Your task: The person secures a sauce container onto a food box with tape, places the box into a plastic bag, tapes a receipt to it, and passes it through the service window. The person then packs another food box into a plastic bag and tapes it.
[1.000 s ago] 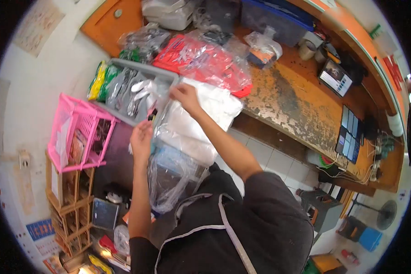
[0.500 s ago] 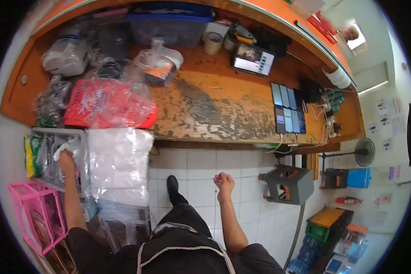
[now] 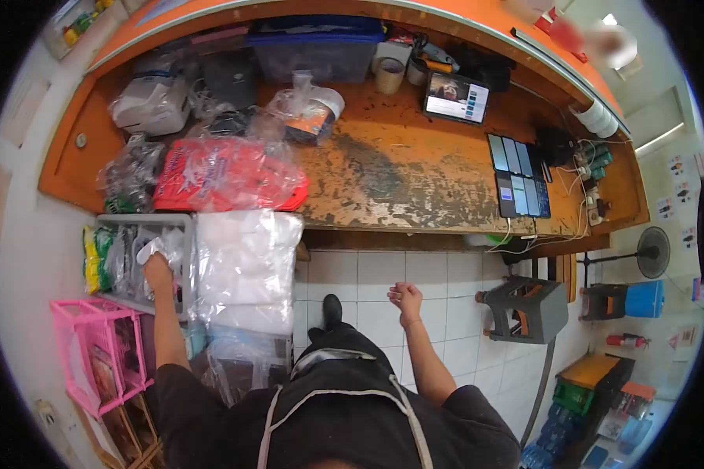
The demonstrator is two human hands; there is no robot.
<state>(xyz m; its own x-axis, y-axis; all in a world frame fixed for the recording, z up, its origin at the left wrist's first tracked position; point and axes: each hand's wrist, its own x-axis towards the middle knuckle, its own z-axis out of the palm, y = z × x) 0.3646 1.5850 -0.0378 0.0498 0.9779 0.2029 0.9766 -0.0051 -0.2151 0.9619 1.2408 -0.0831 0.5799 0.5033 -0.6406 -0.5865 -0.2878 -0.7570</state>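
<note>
Over the grey bin (image 3: 188,234) at the left, my left hand (image 3: 157,270) is closed on a crumpled white piece (image 3: 150,248) that looks like thin plastic or tissue. Clear and greyish plastic packets (image 3: 122,258) fill the bin around it. Beside the bin lies a stack of white plastic bags (image 3: 242,262) in clear wrap. My right hand (image 3: 406,303) hangs above the tiled floor, away from the desk, with loosely bent fingers apart and nothing visible in them.
A red plastic-wrapped bundle (image 3: 227,173) lies on the worn wooden desk (image 3: 414,176). Several phones (image 3: 518,176) and a tablet (image 3: 456,98) are to the right. A pink crate (image 3: 98,356) stands at the left, a grey stool (image 3: 528,310) and a fan (image 3: 652,252) at the right.
The view has shifted left, so things appear further right. My left hand stays in the bin with the white piece. My right hand's fingers have loosened slightly.
</note>
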